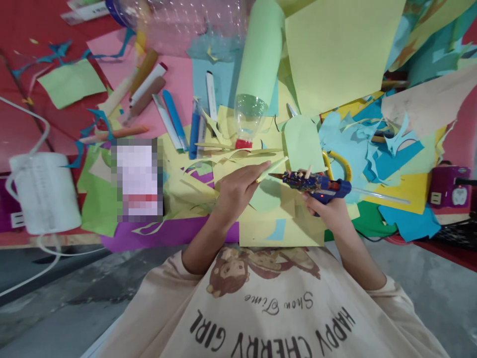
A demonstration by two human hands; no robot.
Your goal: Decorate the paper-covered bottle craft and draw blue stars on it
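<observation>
Between the closed fingers of my left hand [238, 185] is a small piece of light green paper [271, 169], tilted up on edge. My right hand [330, 211] is wrapped around the handle of a dark blue glue gun [316, 185]. Its nozzle points left and comes close to the green paper; I cannot tell whether they touch. A clear glue stick [383, 195] sticks out of the gun's back end. Just beyond the gun lie a rounded light green paper piece [303, 141] and scissors with yellow handles [346, 166].
A plastic bottle wrapped in green paper [261, 54], with a red cap, lies ahead. Several markers [173, 119] and paper scraps cover the table. A pixelated rectangular object [137, 179] and a white corded device [46, 191] are at left. A larger clear bottle [179, 22] lies at the back.
</observation>
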